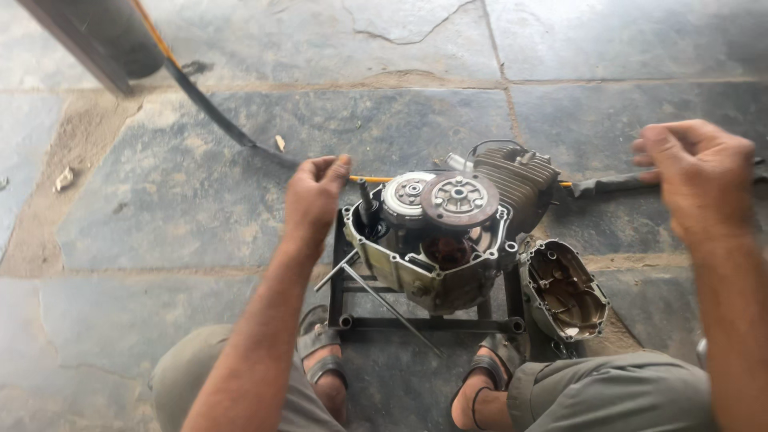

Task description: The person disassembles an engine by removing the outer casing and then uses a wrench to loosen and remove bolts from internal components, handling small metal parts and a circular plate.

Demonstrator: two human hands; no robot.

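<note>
Outdoors, a squatting person's left hand (pixel 316 194) hovered, fingers loosely curled and holding nothing, just above the opened motorcycle engine (pixel 448 232) on its black stand (pixel 424 323) between the feet, while the right hand (pixel 696 178), half-closed, appeared to grip the black hose (pixel 608 185); steadying the casing first seemed wise.

A single camera sits on the seated person's head, looking steeply down and forward at close range. The grey, oily motorcycle engine (pixel 448 232) on its black metal stand (pixel 424 323) lies just right of centre; cracked grey stone paving (pixel 200 192) runs to twelve o'clock, and the knees fill six o'clock.
</note>
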